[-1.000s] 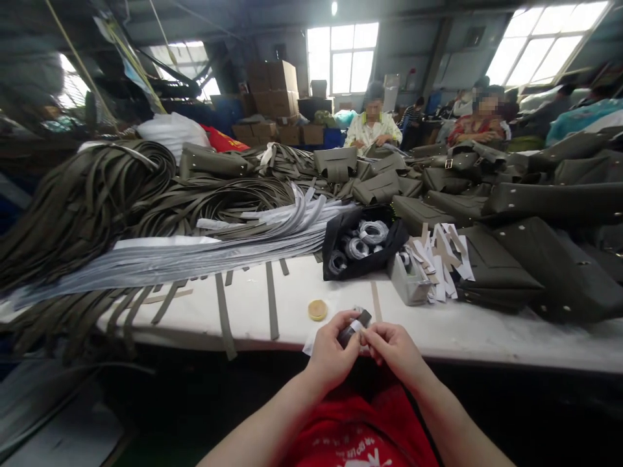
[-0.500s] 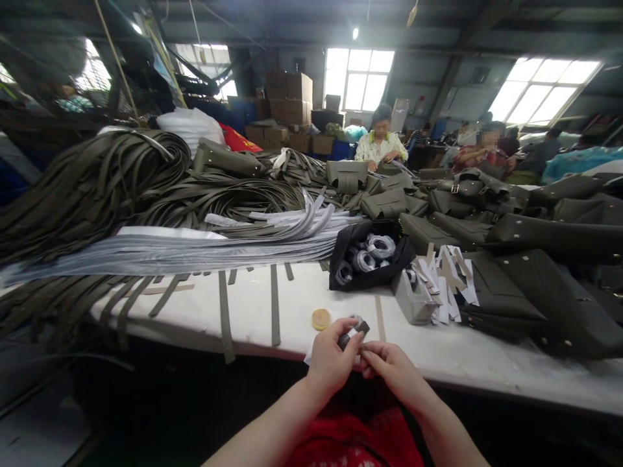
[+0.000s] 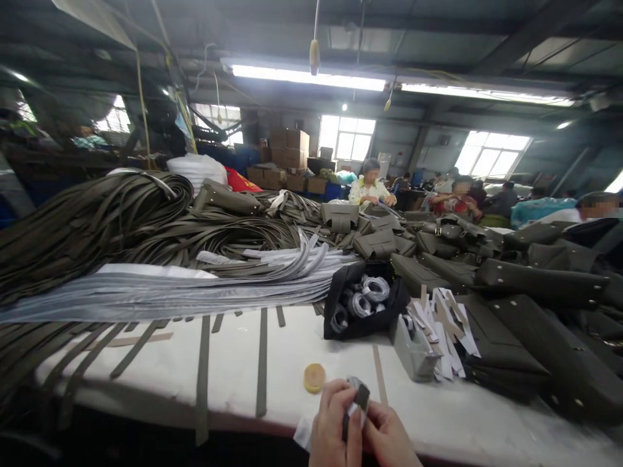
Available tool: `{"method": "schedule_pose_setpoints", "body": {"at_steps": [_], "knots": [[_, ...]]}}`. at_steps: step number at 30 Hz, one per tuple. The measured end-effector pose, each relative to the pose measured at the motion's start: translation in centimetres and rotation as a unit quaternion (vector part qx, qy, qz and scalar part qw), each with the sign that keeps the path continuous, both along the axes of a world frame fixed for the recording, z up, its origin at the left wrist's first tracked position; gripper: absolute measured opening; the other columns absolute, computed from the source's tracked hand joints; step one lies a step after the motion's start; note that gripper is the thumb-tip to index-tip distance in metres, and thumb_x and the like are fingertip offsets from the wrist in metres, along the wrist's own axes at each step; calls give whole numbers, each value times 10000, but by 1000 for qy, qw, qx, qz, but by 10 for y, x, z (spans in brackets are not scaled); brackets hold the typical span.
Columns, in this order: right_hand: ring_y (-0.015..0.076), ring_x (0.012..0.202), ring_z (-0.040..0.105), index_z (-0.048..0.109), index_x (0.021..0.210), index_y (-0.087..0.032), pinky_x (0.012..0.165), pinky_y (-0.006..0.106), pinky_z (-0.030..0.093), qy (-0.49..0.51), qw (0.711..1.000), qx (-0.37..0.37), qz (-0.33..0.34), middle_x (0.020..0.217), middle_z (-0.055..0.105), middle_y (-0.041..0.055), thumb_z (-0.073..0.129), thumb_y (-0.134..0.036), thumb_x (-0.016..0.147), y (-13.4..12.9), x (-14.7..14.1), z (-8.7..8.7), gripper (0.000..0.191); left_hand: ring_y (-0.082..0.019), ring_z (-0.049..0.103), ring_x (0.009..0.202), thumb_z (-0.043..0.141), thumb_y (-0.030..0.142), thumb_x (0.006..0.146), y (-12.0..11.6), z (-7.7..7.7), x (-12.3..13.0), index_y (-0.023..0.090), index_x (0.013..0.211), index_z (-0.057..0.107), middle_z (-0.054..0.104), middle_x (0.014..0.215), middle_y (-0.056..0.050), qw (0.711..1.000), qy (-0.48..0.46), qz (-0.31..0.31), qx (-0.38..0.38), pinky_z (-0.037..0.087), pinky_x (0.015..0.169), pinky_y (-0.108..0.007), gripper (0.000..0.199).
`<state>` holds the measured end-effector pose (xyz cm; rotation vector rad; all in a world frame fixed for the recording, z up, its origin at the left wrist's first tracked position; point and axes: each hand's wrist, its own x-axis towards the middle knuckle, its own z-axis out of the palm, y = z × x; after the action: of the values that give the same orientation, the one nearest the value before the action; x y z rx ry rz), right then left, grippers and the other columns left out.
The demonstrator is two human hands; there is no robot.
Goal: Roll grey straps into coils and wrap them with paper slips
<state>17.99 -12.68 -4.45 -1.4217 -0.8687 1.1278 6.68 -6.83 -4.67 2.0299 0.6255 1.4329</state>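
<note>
A small coiled strap (image 3: 361,394), dark olive with a white band around it, is held near the table's front edge. My left hand (image 3: 331,421) is closed around it from the left, fingers wrapped over its near side. From the right, my right hand (image 3: 387,433) presses against the coil with thumb and fingers together; its fingertips are partly hidden. A yellow round roll of tape (image 3: 314,377) lies on the white table (image 3: 228,370) just beyond my left hand. Below that hand a piece of white paper (image 3: 302,433) sticks out.
Ahead, a black bag (image 3: 335,324) holds several clear-wrapped coils. Beside it stands a grey tape dispenser (image 3: 417,357) with paper strips (image 3: 450,337). Long straps (image 3: 160,288) are heaped left, dark bags (image 3: 516,344) right. Co-workers (image 3: 370,185) sit beyond.
The view has tipped upward, so the table and my hands sit lower in the picture. Both hands stay on the coiled strap, which appears turned more upright.
</note>
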Motion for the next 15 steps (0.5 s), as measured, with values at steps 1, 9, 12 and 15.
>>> {"method": "schedule_pose_setpoints", "body": {"at_steps": [1,9,12,15], "knots": [[202,648,592,753,891,-163,668,333,505,-8,1000,9,-7,655,659,29,711,-598,698,2,3,-4,478,-204,655,987,432,280,957,-1,-5,5,220,1125,584,640,1077,-104,1000,-8,5,-13,577,822,-325,234],[329,980,621,728,1051,-219,885,440,494,-79,989,117,-37,1040,694,130,664,-581,727,13,43,2,490,-231,612,1112,420,339,962,29,-10,29,252,1156,577,614,1212,-116,997,12,-80,-1,551,898,-375,264],[354,1037,571,751,901,-238,954,494,452,-338,918,108,-176,1039,655,138,688,-514,740,23,63,22,325,-271,489,1275,454,297,930,75,26,40,230,1219,568,513,1363,-144,996,73,-54,25,456,1035,-470,318],[382,1142,496,732,832,-241,1007,562,392,-529,786,160,-276,1193,567,163,698,-488,736,49,87,47,267,-301,351,1381,535,269,879,139,61,69,242,1103,667,464,1424,-114,989,148,20,-16,289,1139,-540,261]]}}
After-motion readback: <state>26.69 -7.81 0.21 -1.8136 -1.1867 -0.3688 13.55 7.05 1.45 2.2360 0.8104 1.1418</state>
